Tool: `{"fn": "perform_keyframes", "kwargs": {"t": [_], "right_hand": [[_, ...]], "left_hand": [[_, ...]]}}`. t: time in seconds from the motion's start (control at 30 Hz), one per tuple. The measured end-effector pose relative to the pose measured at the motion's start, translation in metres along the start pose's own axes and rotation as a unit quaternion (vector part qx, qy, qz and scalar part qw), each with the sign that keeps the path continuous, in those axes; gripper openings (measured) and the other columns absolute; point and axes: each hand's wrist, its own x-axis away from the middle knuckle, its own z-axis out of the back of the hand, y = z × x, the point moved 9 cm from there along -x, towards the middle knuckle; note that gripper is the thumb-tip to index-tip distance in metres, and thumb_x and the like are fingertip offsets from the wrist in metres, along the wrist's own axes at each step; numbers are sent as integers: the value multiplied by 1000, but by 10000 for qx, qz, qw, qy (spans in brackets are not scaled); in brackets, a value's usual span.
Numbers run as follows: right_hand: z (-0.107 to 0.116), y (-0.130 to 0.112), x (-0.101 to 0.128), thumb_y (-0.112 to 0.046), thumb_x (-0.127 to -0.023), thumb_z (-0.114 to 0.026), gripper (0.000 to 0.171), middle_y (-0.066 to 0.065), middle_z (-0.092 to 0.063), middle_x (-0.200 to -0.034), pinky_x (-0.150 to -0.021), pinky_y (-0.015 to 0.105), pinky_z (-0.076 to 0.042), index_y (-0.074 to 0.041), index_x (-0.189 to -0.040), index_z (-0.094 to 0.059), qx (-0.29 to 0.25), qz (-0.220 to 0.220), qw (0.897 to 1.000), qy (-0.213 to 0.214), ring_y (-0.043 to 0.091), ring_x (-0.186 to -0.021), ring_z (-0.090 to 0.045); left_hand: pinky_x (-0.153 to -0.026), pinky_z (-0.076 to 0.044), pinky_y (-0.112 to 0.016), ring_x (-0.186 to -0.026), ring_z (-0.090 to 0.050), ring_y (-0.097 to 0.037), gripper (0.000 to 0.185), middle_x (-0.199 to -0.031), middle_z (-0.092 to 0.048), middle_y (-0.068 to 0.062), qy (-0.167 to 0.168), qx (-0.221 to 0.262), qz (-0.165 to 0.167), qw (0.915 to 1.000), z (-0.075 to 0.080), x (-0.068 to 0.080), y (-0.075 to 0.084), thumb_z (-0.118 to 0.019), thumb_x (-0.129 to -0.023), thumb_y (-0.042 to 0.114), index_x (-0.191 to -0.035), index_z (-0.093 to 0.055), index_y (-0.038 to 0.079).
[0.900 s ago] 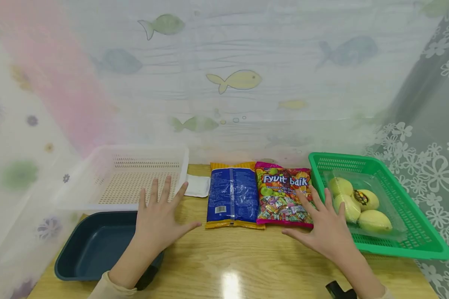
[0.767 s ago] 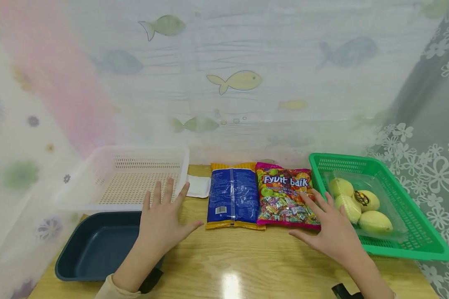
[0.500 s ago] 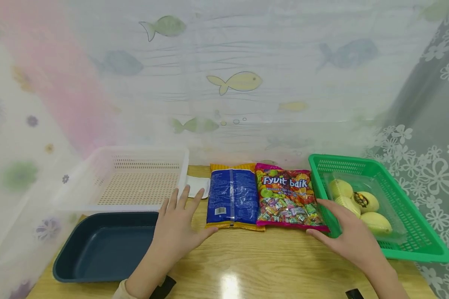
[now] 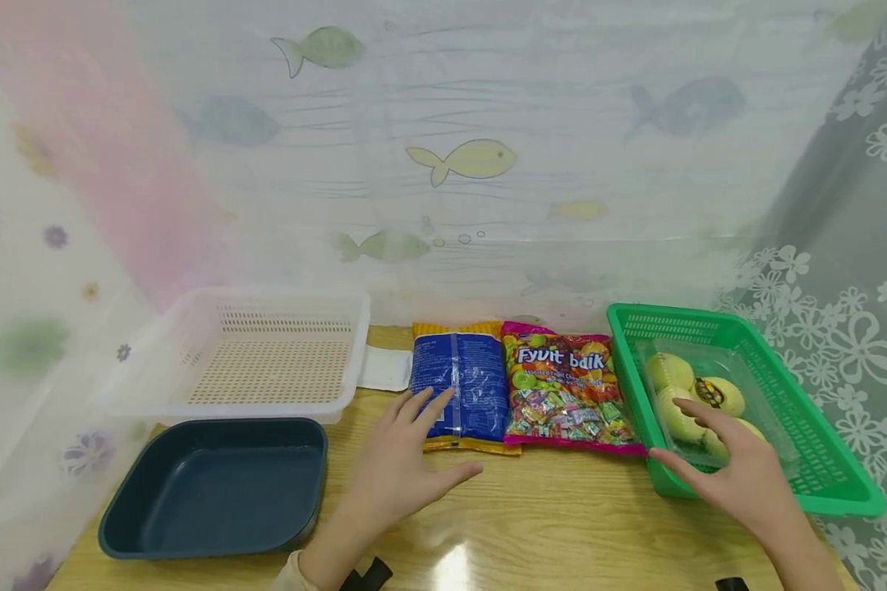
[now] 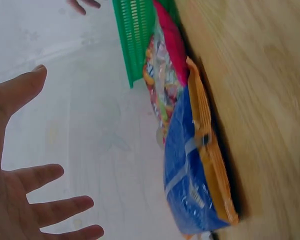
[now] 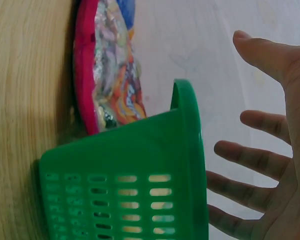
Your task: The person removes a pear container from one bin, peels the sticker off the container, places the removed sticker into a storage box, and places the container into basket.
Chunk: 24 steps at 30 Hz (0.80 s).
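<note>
My left hand (image 4: 399, 468) hovers in front of the blue-and-yellow bag (image 4: 473, 394), its fingers spread and overlapping the bag's lower left part in the head view. In the left wrist view a gap shows between that hand and the bag. My right hand (image 4: 742, 468) is above the near left part of the green basket (image 4: 843, 460), fingers spread and holding nothing. Inside the basket, a clear plastic pack holds several pale yellow fruits (image 4: 668, 372), partly hidden by the fingers. Against the basket's left side lies the candy bag (image 4: 565, 377), with a pink edge.
At the back left stands a white perforated basket (image 4: 273, 369). A dark blue tray (image 4: 214, 492) sits in front of it. Between the white basket and the blue bag lies a small white packet (image 4: 386, 368). Behind everything hangs a fish-print curtain (image 4: 480, 156) over the wooden table (image 4: 547, 517).
Both hands have moved right. The left has gone from beside the dark tray to the blue bag, the right from over the candy bag to over the green basket. The bags and containers stay put.
</note>
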Motion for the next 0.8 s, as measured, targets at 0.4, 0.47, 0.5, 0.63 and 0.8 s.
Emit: {"fn": "perform_keyframes", "kwargs": {"t": [0.4, 0.47, 0.5, 0.63, 0.8], "right_hand": [[12, 27, 8, -32, -79, -96, 69, 18, -74, -126, -76, 32, -52, -10, -139, -69, 173, -239, 9990, 337, 36, -102, -64], [15, 31, 9, -33, -79, -96, 68, 17, -74, -126, -75, 33, -52, -10, -138, -70, 221, -311, 9985, 404, 25, -100, -64], [16, 34, 10, -33, -79, -96, 67, 17, -73, -127, -74, 34, -51, -10, -137, -71, 266, -359, 9981, 418, 21, -98, -64], [20, 43, 13, -34, -80, -95, 62, 18, -72, -126, -74, 29, -48, -12, -134, -72, 310, -512, 9971, 468, -15, -95, -49], [23, 49, 15, -31, -81, -95, 58, 18, -71, -124, -74, 21, -42, -15, -132, -73, 291, -480, 9968, 562, -27, -101, -35]], "left_hand": [[-112, -42, -71, -146, -45, -44, 91, -156, -56, -10, -460, 688, -149, 9965, -40, -10, 18, -77, -83, 74, -159, -52, 30], [-113, -42, -69, -146, -46, -42, 94, -157, -55, -8, -578, 736, -152, 9955, -46, -11, 22, -75, -83, 76, -161, -49, 29], [-113, -42, -68, -145, -46, -41, 96, -157, -55, -7, -660, 762, -139, 9948, -51, -11, 23, -73, -83, 78, -162, -47, 29], [-113, -44, -65, -146, -47, -36, 102, -160, -52, -5, -1014, 960, -82, 9902, -68, -12, 32, -68, -84, 83, -165, -42, 28], [-116, -44, -59, -148, -46, -31, 99, -162, -50, -3, -1246, 1461, -65, 9814, -88, -12, 48, -70, -86, 79, -165, -41, 27]]}}
